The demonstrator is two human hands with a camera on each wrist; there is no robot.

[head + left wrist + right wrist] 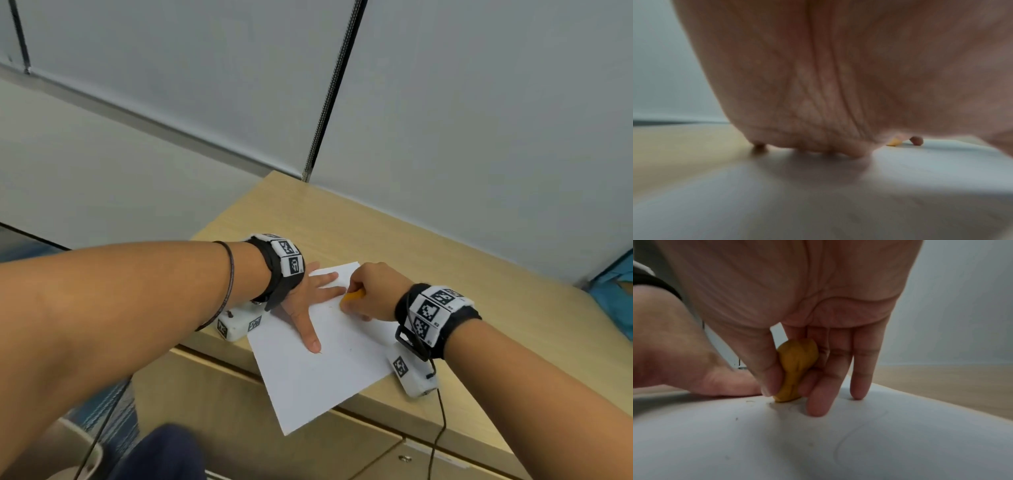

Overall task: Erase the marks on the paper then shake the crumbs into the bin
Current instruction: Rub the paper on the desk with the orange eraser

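Between right hand (797, 331) thumb and fingers, eraser (795, 369) touches paper (818, 443).

Your sheet of white paper (325, 370) lies flat on the bench, turned at an angle, its near corner jutting out past the front edge. Faint curved pencil marks (846, 441) still show on it, with a few dark crumbs (750, 401) scattered nearby. Your mustard-yellow eraser (795, 369), lumpy and rounded, stands upright with its lower end touching the paper near the far edge.
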